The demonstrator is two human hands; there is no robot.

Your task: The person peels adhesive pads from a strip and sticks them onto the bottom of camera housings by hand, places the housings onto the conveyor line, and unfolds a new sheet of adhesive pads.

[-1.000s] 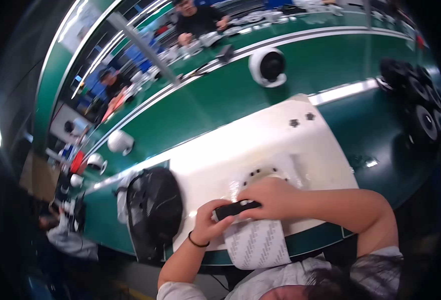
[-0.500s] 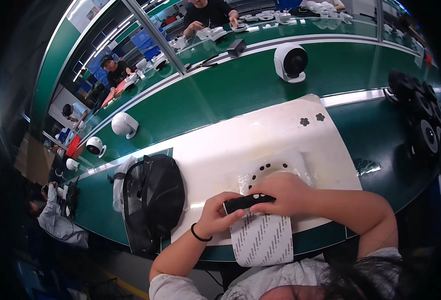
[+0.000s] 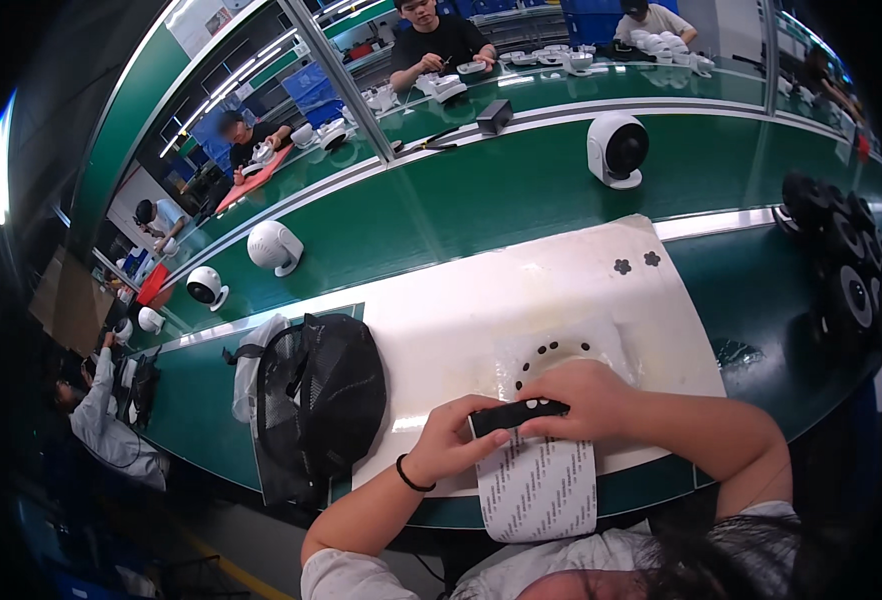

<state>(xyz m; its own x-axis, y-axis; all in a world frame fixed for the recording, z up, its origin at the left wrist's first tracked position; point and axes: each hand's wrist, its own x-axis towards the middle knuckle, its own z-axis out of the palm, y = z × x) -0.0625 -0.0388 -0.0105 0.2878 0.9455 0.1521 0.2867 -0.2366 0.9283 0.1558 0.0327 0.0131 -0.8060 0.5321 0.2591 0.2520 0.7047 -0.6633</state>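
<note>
Between my two hands is a small black bar-shaped piece (image 3: 501, 419) with pale round spots near its right end. My left hand (image 3: 449, 442) grips its left end between thumb and fingers. My right hand (image 3: 589, 396) is closed at the right end, its thumb along the near side; most of its fingertips are hidden. Under the hands a wide white printed strip (image 3: 538, 492), like backing paper, hangs over the table's front edge. Just beyond my right hand lies a clear plastic sheet or bag (image 3: 606, 350) with several small black dots in an arc.
A pale mat (image 3: 441, 300) covers the work area, with two dark flower-shaped pieces (image 3: 637, 263) at its far right. A black mesh bag (image 3: 336, 395) lies left. White cameras (image 3: 618, 150) stand along the green table. Black round parts (image 3: 851, 240) are piled right. Co-workers sit beyond.
The view has shifted, so the scene sits slightly lower and to the right. Both hands keep hold of the black piece over the strip, with little movement between them.
</note>
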